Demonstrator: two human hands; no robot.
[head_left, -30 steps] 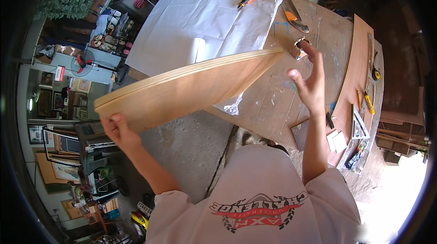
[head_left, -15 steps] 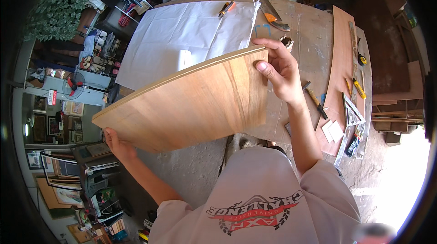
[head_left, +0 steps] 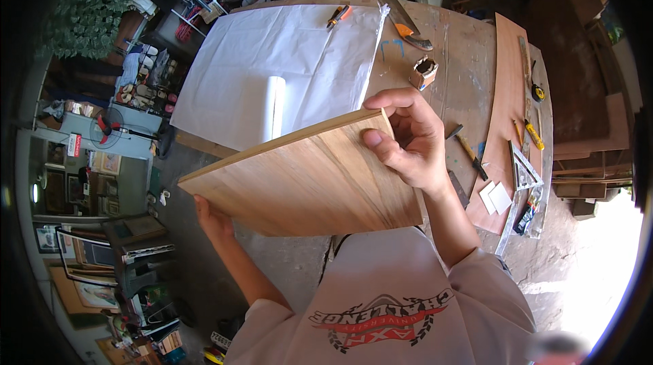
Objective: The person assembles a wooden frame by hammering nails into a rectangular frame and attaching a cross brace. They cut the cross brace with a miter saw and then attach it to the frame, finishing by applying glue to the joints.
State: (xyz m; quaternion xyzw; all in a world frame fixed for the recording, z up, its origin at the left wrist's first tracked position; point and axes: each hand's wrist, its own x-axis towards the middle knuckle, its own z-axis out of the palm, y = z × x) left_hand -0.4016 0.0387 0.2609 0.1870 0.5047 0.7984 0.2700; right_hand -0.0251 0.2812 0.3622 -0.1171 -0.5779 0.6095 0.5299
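While both hands hold it up above the worn grey wooden bench (head_left: pixel 449 52), the thin rectangular light-brown plywood panel (head_left: pixel 306 181) sits tilted, its upper edge toward the bench and its broad grained face toward the camera. Right hand (head_left: pixel 408 137): fingers closed on the panel's upper right corner, thumb pressed flat on the near face, the other fingers curled over the top edge. Left hand (head_left: pixel 214 219): fingers gripping the lower left edge from beneath, mostly hidden by the panel. Behind the panel a large white paper sheet (head_left: pixel 286 65) lies spread on the bench, partly rolled at its middle. An orange-handled utility knife (head_left: pixel 338 16) rests on the sheet's far edge. To the right lie a long reddish-brown board (head_left: pixel 507 93), a metal triangular square (head_left: pixel 525 171) and two small white cards (head_left: pixel 495 196).
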